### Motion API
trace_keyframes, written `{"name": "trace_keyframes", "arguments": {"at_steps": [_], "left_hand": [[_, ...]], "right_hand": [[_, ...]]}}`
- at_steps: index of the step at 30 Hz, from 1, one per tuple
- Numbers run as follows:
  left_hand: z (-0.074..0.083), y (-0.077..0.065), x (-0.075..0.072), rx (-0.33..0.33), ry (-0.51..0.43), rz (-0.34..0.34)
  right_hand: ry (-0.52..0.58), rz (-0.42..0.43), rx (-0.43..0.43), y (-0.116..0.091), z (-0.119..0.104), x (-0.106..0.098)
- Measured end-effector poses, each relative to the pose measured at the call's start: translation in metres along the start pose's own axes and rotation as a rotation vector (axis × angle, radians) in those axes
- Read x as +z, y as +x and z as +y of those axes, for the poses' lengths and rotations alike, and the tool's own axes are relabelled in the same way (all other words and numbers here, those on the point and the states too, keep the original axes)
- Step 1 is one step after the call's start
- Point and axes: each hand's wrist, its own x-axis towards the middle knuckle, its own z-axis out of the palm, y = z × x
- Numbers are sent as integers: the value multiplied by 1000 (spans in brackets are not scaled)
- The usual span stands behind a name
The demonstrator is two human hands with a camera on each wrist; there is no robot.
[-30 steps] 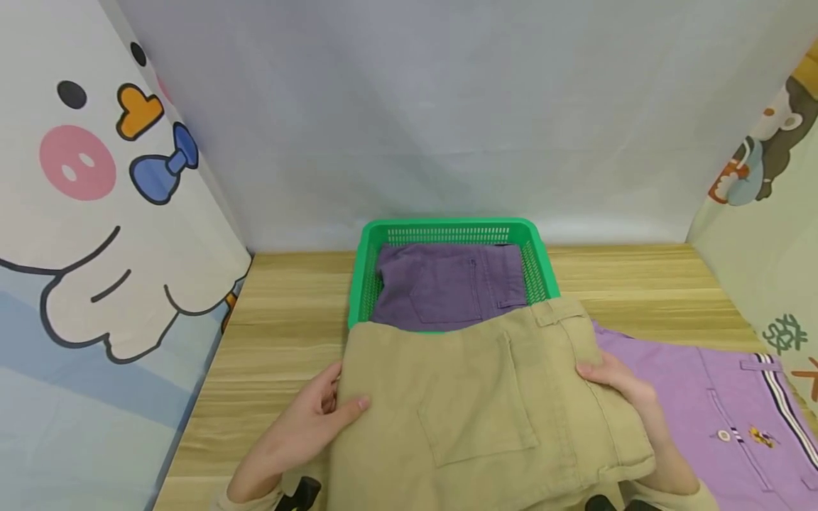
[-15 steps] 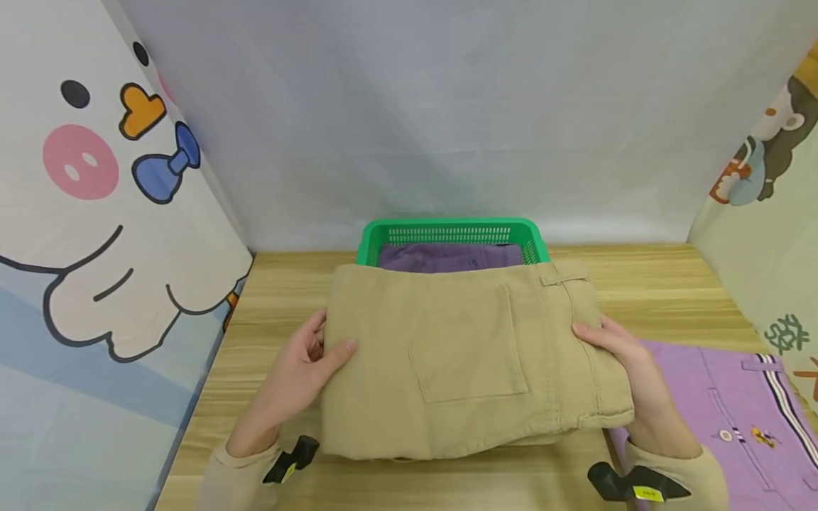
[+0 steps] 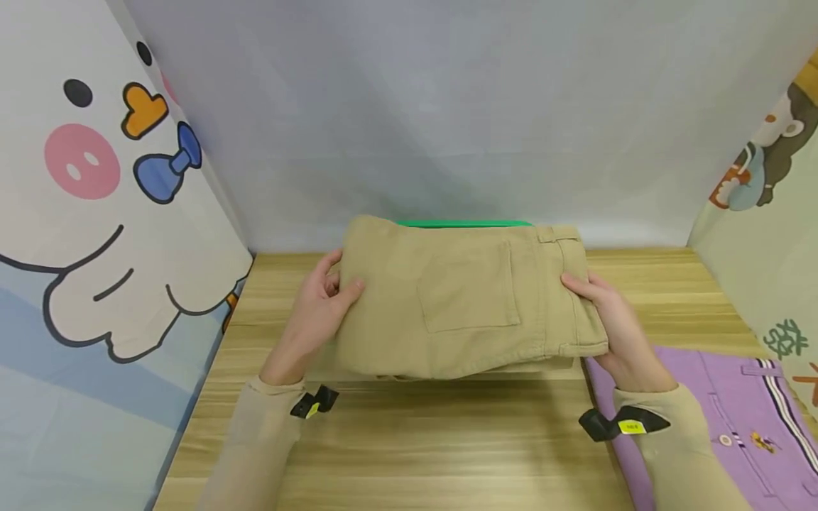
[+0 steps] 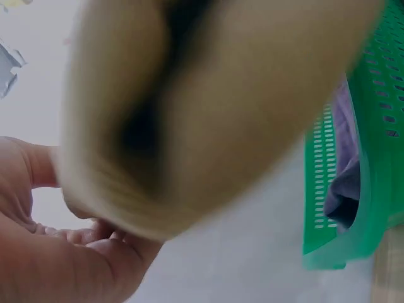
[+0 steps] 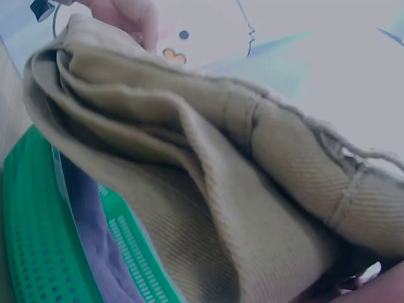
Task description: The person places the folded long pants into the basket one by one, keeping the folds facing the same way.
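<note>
1. Nearest, two beige sleeves [image 3: 252, 440] reach in over the front of the worktop [image 3: 460, 454], each with a black wrist mount [image 3: 625, 424] bearing a yellow label.
2. A lilac pair of trousers [image 3: 722, 426] lies by the worktop's right edge, toward its near corner, showing a striped waistband, a button and a small embroidered motif; the right sleeve passes over part of it.
3. The left hand [image 3: 313, 312] pinches the left end of the folded khaki trousers [image 3: 460, 298], thumb on top, fingers curled beneath.
4. The right hand [image 3: 616, 323] pinches their waistband end, thumb on top; its fingers are mostly hidden under the cloth.
5. The khaki trousers are held up off the worktop, toward the middle of its far edge, back pocket uppermost. The right wrist view shows their layered folds and belt loops.
6. Behind them, largely hidden from the head view, a green perforated basket [image 4: 372, 221] stands by the far edge, with a purple garment [image 4: 344, 183] inside. Whether trousers and basket touch, I cannot tell.
7. Farthest, a pale backdrop [image 3: 460, 106] rises beyond the far edge.
</note>
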Motion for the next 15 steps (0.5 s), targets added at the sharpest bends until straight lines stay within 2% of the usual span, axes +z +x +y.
{"name": "trace_keyframes", "arguments": {"at_steps": [5, 10, 15], "left_hand": [[-4, 19, 5, -28, -36, 25], [-11, 38, 9, -28, -93, 58], [-24, 59, 12, -21, -134, 54]], "right_hand": [[-36, 99, -37, 24, 2, -1], [-65, 142, -51, 42, 6, -2], [-137, 211, -57, 59, 12, -4]]}}
